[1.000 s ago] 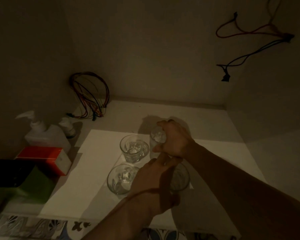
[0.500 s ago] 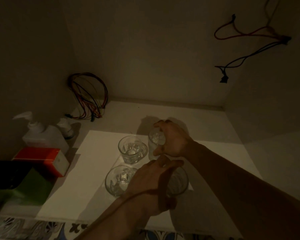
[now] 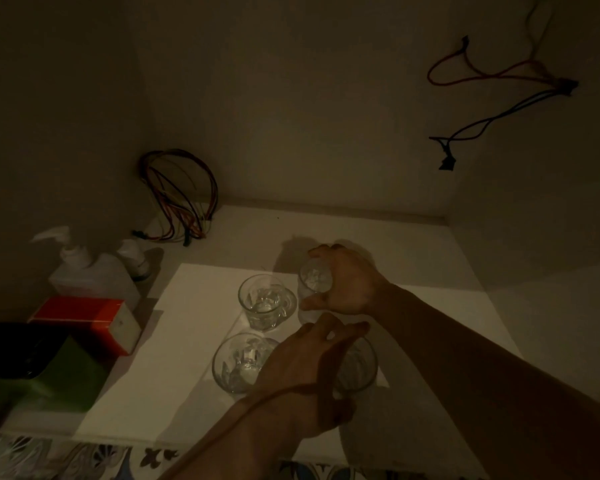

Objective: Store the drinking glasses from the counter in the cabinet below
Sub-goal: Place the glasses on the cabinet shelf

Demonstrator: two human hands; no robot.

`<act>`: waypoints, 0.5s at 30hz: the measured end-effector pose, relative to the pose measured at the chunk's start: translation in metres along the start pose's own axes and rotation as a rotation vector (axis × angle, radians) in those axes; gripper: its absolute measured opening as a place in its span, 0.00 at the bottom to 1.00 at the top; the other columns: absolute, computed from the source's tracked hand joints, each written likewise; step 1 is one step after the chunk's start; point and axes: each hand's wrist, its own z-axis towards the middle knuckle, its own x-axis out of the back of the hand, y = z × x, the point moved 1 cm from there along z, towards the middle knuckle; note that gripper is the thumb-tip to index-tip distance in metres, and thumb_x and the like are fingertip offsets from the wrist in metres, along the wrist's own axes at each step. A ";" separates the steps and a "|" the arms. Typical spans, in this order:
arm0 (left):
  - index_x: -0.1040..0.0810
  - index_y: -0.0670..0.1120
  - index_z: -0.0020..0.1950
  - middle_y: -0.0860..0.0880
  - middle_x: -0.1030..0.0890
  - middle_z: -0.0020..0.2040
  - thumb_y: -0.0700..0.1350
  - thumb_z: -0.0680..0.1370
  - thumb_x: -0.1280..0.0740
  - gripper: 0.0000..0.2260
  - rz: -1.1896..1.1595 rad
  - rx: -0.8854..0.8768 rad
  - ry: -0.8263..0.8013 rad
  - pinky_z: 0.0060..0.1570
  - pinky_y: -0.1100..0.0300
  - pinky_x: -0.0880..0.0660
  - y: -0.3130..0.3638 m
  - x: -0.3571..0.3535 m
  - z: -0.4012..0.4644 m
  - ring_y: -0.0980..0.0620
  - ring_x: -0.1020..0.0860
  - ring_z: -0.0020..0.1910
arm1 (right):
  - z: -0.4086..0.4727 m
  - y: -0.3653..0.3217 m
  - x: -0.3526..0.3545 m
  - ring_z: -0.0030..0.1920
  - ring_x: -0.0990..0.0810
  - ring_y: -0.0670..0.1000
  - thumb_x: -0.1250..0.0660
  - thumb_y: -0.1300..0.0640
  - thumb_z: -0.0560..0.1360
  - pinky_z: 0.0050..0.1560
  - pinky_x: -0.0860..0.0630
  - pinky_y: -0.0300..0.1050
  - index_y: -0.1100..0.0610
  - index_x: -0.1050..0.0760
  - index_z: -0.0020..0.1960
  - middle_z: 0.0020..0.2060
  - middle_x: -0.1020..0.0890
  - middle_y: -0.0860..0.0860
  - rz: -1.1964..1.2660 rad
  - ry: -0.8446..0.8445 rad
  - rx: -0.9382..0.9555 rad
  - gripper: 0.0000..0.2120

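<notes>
Glasses stand in a two-by-two cluster on the white liner sheet [image 3: 160, 344] of the dim cabinet floor. Right hand [image 3: 347, 284] curls round the rear right glass [image 3: 313, 278], thumb and fingers closed on its rim. Left hand [image 3: 300, 368] lies over the front right glass [image 3: 357, 368], fingers loosely spread; whether it grips cannot be told. Rear left glass [image 3: 265, 301] and front left glass [image 3: 239, 362] stand free. Pump bottle [image 3: 84, 271] and red box [image 3: 87, 317] sit at left
</notes>
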 end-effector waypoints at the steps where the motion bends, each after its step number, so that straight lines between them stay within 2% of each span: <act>1: 0.49 0.67 0.77 0.56 0.39 0.74 0.56 0.69 0.26 0.44 -0.013 0.009 -0.014 0.61 0.57 0.30 0.001 0.001 -0.001 0.50 0.32 0.67 | -0.001 0.000 0.000 0.70 0.30 0.55 0.21 0.36 0.62 0.67 0.31 0.48 0.49 0.38 0.77 0.71 0.31 0.53 -0.001 -0.008 -0.004 0.50; 3: 0.53 0.67 0.77 0.57 0.44 0.77 0.57 0.69 0.25 0.46 -0.044 0.024 -0.034 0.64 0.56 0.30 0.001 0.005 -0.002 0.51 0.34 0.70 | -0.005 -0.002 0.002 0.70 0.30 0.55 0.25 0.32 0.65 0.68 0.31 0.49 0.49 0.39 0.77 0.71 0.30 0.53 0.005 0.000 -0.013 0.48; 6: 0.55 0.67 0.77 0.57 0.46 0.77 0.67 0.65 0.25 0.50 -0.045 0.057 -0.050 0.63 0.57 0.31 0.003 0.016 -0.005 0.51 0.34 0.69 | -0.012 -0.005 0.007 0.69 0.29 0.55 0.32 0.31 0.71 0.66 0.29 0.49 0.50 0.37 0.77 0.69 0.29 0.54 -0.012 0.105 -0.013 0.41; 10: 0.45 0.65 0.75 0.61 0.37 0.71 0.75 0.65 0.33 0.43 -0.023 0.094 0.016 0.58 0.63 0.33 0.007 0.037 -0.009 0.57 0.31 0.65 | -0.023 -0.011 0.021 0.64 0.24 0.56 0.42 0.36 0.79 0.61 0.27 0.50 0.52 0.32 0.73 0.65 0.25 0.55 -0.054 0.202 -0.023 0.29; 13: 0.40 0.60 0.76 0.58 0.32 0.70 0.75 0.70 0.41 0.38 0.019 0.087 -0.019 0.57 0.63 0.34 0.008 0.053 -0.010 0.56 0.31 0.65 | -0.034 -0.015 0.037 0.59 0.22 0.57 0.46 0.38 0.81 0.59 0.25 0.53 0.54 0.27 0.68 0.61 0.22 0.56 -0.073 0.216 -0.065 0.25; 15: 0.39 0.59 0.76 0.57 0.32 0.72 0.75 0.72 0.47 0.36 0.087 0.111 -0.016 0.61 0.61 0.34 0.010 0.067 -0.011 0.54 0.31 0.67 | -0.045 -0.017 0.048 0.58 0.22 0.58 0.47 0.40 0.82 0.57 0.24 0.53 0.54 0.26 0.66 0.59 0.22 0.56 -0.073 0.215 -0.114 0.23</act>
